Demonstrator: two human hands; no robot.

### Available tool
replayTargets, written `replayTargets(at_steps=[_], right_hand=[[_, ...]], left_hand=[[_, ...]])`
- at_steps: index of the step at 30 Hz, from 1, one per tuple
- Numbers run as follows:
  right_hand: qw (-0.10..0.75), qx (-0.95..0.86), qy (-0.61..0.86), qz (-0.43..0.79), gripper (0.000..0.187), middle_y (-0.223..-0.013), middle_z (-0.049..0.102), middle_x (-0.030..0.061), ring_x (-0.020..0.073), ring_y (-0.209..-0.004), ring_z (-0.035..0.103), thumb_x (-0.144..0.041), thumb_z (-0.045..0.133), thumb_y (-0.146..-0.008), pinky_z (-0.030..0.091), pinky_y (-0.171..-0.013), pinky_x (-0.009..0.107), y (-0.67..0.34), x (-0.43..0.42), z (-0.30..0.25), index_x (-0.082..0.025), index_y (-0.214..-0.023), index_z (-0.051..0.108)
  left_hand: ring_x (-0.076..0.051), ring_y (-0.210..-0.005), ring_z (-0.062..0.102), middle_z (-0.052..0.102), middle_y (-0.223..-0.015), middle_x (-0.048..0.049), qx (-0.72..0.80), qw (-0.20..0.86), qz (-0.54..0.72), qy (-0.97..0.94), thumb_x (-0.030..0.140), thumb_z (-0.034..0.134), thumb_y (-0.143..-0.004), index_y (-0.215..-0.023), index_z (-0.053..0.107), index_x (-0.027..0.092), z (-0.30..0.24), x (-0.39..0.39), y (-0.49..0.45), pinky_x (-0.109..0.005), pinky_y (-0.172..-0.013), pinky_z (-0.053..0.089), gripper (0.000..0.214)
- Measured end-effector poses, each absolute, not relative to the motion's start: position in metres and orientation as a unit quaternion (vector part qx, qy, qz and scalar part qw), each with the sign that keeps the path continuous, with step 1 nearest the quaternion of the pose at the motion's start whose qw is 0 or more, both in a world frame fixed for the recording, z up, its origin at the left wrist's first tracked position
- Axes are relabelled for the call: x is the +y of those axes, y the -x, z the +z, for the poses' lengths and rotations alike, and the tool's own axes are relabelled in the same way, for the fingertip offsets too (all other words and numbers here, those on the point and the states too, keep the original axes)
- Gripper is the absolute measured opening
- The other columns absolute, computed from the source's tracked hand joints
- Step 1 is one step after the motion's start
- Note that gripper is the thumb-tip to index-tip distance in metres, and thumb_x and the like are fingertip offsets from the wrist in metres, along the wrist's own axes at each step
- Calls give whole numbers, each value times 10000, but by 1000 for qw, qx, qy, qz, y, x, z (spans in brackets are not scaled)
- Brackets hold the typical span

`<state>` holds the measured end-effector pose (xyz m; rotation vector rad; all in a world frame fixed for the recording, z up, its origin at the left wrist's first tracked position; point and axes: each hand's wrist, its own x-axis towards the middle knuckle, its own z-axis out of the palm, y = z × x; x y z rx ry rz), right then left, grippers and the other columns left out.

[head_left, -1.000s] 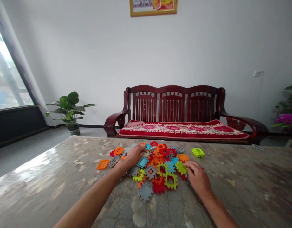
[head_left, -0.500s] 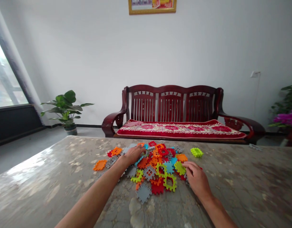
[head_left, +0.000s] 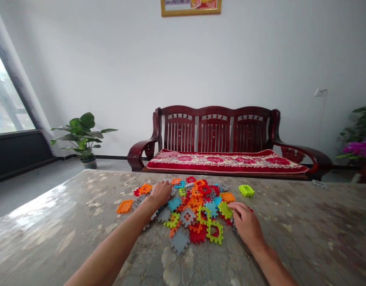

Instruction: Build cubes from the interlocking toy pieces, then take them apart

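My left hand [head_left: 161, 192] reaches over the left back part of a loose pile of interlocking plastic tiles, its fingers stretched out and lying on grey tiles [head_left: 137, 201]. Its fingertips are partly hidden. At the right side of the pile, my right hand [head_left: 247, 222] has its thumb and index finger closed at the edge of a lime-green tile [head_left: 225, 210]. Close by lie a light-blue tile [head_left: 212, 209], an orange tile [head_left: 227, 197] and a lime-green tile with a large opening [head_left: 214, 232]. A flat grey tile [head_left: 180, 241] lies at the pile's front.
One lime-green tile [head_left: 246, 190] lies apart, right of the pile, on the stone-patterned table [head_left: 290, 230]. A small grey piece [head_left: 319, 184] is near the far right edge. Beyond the table stand a dark red wooden bench [head_left: 214, 131] and a potted plant [head_left: 86, 137].
My left hand has moved a little left, uncovering light-blue and lime-green tiles. The front lime-green tile with the opening has shifted slightly right and nearer. My right hand stays in place.
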<state>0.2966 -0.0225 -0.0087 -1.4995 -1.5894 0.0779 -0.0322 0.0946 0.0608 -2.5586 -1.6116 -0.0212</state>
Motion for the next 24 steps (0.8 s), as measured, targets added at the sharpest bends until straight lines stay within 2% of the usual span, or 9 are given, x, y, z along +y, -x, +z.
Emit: replayTargets(at_steps=[2, 4, 7, 9, 14, 19, 24], right_hand=[[460, -645, 609, 34, 293, -1010, 721, 56, 201, -970, 662, -215, 432, -825, 511, -887, 341, -296, -23, -8, -235, -876, 719], [459, -643, 612, 34, 293, -1013, 720, 54, 199, -972, 661, -217, 432, -823, 509, -889, 339, -296, -23, -8, -235, -876, 719], [455, -641, 618, 36, 300, -1020, 718, 55, 198, -978, 658, -225, 423, -828, 502, -900, 341, -296, -24, -7, -230, -880, 718], [453, -642, 618, 39, 303, -1023, 717, 58, 200, -984, 655, -229, 419, -831, 498, -906, 344, -296, -24, -7, -228, -883, 718], [455, -640, 617, 44, 301, -1017, 719, 60, 202, -979, 655, -240, 423, -827, 501, -901, 346, -296, -23, -8, -232, -883, 719], [456, -642, 615, 37, 310, -1007, 724, 60, 198, -965, 661, -238, 413, -828, 504, -888, 340, -295, -23, -6, -231, -873, 720], [454, -649, 610, 33, 312, -992, 726, 62, 196, -952, 666, -236, 407, -832, 508, -876, 337, -296, -24, -6, -224, -877, 716]], left_hand=[[-306, -1031, 604, 629, -1062, -159, -527, 69, -13, 847, 74, 471, -798, -1030, 665, 154, 62, 93, 30, -453, -895, 457, 313], [-276, -1083, 577, 617, -1122, -116, -508, 68, -19, 858, 96, 500, -808, -1057, 673, 210, 64, 93, 26, -425, -943, 441, 323], [-234, -1114, 557, 590, -1188, -64, -464, 54, -19, 884, 138, 544, -826, -1103, 676, 295, 64, 94, 19, -362, -951, 450, 345], [-223, -1108, 561, 582, -1192, -58, -445, 50, -10, 894, 144, 556, -833, -1113, 678, 310, 65, 96, 16, -339, -931, 467, 347], [-216, -1065, 587, 579, -1162, -69, -424, 68, 16, 903, 143, 561, -848, -1091, 674, 287, 68, 99, 12, -327, -891, 491, 304], [-237, -1093, 564, 584, -1150, -75, -411, 66, 24, 909, 155, 646, -804, -983, 691, 249, 71, 102, 11, -354, -929, 476, 207], [-250, -1127, 528, 566, -1160, -102, -415, 62, 18, 907, 128, 632, -807, -961, 668, 195, 68, 98, 13, -365, -943, 471, 171]])
